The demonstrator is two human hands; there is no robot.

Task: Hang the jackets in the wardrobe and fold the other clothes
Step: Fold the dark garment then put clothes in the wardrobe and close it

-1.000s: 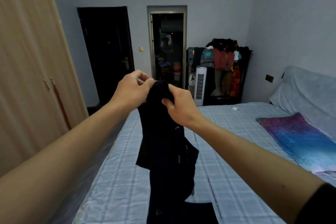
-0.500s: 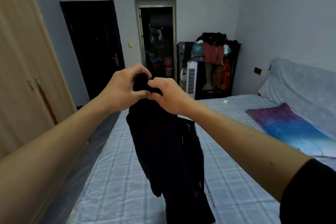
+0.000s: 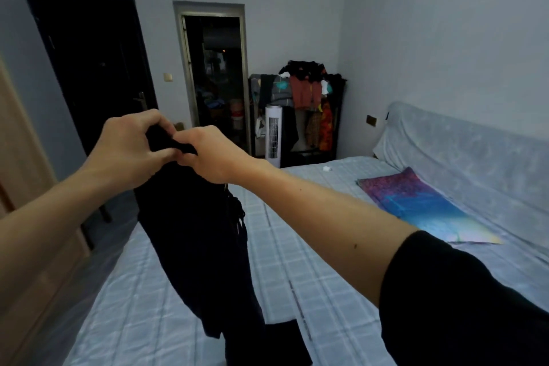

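Note:
A long black garment hangs in the air over the bed. My left hand and my right hand are held close together at chest height, both pinching its top edge. The cloth drops straight down from my fingers, and its lower end reaches the plaid sheet near the bed's front edge. A wooden wardrobe with shut doors stands along the left side.
A purple and blue cloth lies flat on the bed's right side by the covered headboard. A rack piled with clothes and a white tower fan stand at the far wall. A dark door and an open doorway lie beyond.
My hands have drawn together on the garment's top and lifted it, so more of it hangs off the bed. My view has shifted a little to the right.

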